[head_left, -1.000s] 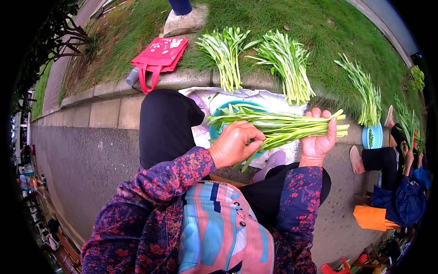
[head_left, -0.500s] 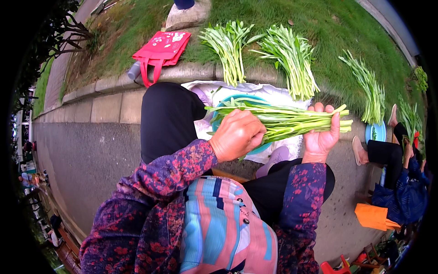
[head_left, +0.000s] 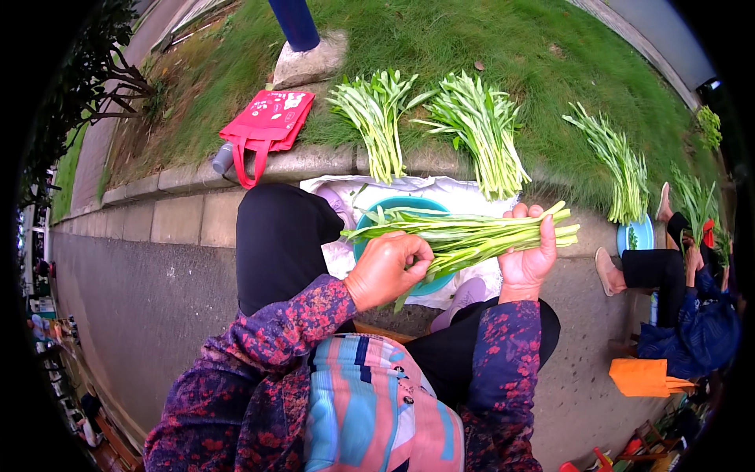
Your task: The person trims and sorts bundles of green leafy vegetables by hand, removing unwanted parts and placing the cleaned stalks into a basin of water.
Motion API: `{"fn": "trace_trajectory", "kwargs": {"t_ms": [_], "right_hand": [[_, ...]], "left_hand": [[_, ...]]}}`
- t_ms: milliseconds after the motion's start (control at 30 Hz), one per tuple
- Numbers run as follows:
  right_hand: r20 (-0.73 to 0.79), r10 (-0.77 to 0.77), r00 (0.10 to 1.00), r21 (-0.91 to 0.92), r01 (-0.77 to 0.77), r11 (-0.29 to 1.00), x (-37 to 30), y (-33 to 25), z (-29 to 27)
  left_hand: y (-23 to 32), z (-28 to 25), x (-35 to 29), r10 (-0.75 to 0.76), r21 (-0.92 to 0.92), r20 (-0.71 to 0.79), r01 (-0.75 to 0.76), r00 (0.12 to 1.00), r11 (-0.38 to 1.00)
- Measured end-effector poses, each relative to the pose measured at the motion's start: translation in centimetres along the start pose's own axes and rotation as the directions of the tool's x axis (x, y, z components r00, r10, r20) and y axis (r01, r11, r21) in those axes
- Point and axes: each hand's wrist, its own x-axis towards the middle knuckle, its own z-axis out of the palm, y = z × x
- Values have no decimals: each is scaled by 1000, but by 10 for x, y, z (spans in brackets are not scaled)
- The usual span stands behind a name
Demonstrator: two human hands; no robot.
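Note:
A long bunch of water spinach [head_left: 480, 238] lies crosswise before me, leaves to the left and pale cut stems to the right. My right hand [head_left: 525, 263] wraps round the stem end, its thumb up in front and fingertips showing behind. Over the leafy part, my left hand [head_left: 387, 271] is pinched closed against the near side of the bunch; what its fingertips hold is hidden. A loose leaf hangs just below those fingers. Beneath the bunch stands a turquoise basin [head_left: 409, 206] on a white sheet [head_left: 338, 256], partly covered by the greens and my hands.
Two piles of water spinach [head_left: 373, 126] lie on the kerb and grass ahead. Another bunch [head_left: 617, 169] leans by a light blue basin [head_left: 635, 236] at right, near a seated person [head_left: 692, 322] holding greens. A red bag [head_left: 271, 118] and grey bottle [head_left: 223, 159] rest at left.
The whole view has tilted, so the scene sits lower and slightly left. My right hand keeps its hold on the bunch; my left hand stays closed at the leafy part.

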Motion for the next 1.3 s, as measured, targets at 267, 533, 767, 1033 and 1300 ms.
{"fn": "trace_trajectory", "kwargs": {"t_ms": [267,533,767,1033,1300], "right_hand": [[-22,-17,1000,14,18,1000,-2,1,2],[-56,-53,997,16,54,998,-1,3,4],[-89,-63,994,40,67,997,-1,3,4],[-77,-53,996,47,57,997,0,3,4],[-44,-26,999,-2,26,1000,-2,1,3]], "left_hand": [[-8,4,-1,113,46,45,-115,993,992],[-3,1,-1,114,40,44,-115,993,992],[-7,1,1,-40,-219,150,72,988,973],[-7,-4,1,-139,-518,322,297,937,802],[6,-22,6,-241,-485,354,398,904,779]]}}
